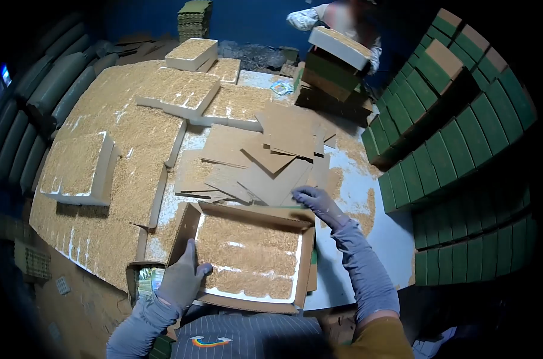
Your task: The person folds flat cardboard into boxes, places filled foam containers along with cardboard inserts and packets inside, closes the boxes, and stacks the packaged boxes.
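A cardboard box [307, 245] with raised flaps stands in front of me at the table's near edge. Inside it sits a white tray [296, 281] filled with tan, sawdust-like material [247, 257], with pale strips showing through. My left hand [184, 278], in a grey glove, grips the box's left side, its thumb reaching over the tray's edge. Just beyond the far right corner, my gloved right hand [317, 203] hangs with curled fingers; whatever they may hold is hidden. Loose cardboard sheets [277, 179] lie behind the box.
More filled white trays [107, 167] cover the table's left side, some stacked. Green boxes [457, 149] are piled high on the right. Across the table a person [343, 18] handles a filled tray [341, 46] above a green box. Printed packets [150, 280] sit by my left wrist.
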Demonstrator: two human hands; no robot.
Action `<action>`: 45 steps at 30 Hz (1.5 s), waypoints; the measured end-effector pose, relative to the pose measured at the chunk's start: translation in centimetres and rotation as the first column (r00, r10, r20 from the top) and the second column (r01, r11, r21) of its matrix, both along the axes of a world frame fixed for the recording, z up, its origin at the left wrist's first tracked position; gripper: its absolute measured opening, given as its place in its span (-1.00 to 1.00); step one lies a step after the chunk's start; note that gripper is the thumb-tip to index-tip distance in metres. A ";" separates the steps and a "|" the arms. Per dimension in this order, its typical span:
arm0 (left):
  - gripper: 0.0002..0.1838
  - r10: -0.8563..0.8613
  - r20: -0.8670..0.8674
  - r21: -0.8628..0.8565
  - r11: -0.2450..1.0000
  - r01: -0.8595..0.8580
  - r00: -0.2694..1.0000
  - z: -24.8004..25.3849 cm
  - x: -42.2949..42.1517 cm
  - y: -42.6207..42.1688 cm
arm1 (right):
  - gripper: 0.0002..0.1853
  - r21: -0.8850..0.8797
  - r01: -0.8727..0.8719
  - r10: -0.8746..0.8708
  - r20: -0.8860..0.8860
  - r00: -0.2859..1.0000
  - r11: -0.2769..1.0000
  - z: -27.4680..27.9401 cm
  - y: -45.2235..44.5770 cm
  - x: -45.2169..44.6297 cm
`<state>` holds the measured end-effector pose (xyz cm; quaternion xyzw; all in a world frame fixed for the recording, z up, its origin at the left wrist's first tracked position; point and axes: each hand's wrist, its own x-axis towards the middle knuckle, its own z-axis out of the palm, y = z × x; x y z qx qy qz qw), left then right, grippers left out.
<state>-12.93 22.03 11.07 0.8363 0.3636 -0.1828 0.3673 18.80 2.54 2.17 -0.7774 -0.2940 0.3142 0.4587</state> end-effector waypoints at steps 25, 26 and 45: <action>-0.63 -0.183 0.244 0.472 0.880 0.049 0.952 -14.7 -11.3 10.7 | -0.64 0.127 0.400 -0.298 0.866 0.401 0.908 7.0 -7.2 -2.8; -0.63 -0.200 0.252 0.469 0.881 0.061 0.947 -15.7 -11.1 11.0 | -0.64 0.127 0.416 -0.303 0.870 0.389 0.901 7.4 -8.0 -4.0; -0.79 -0.205 0.106 0.207 0.962 0.180 0.973 -17.9 -9.0 13.9 | -0.71 0.163 0.457 -0.380 0.816 0.435 0.874 11.0 -12.5 -15.3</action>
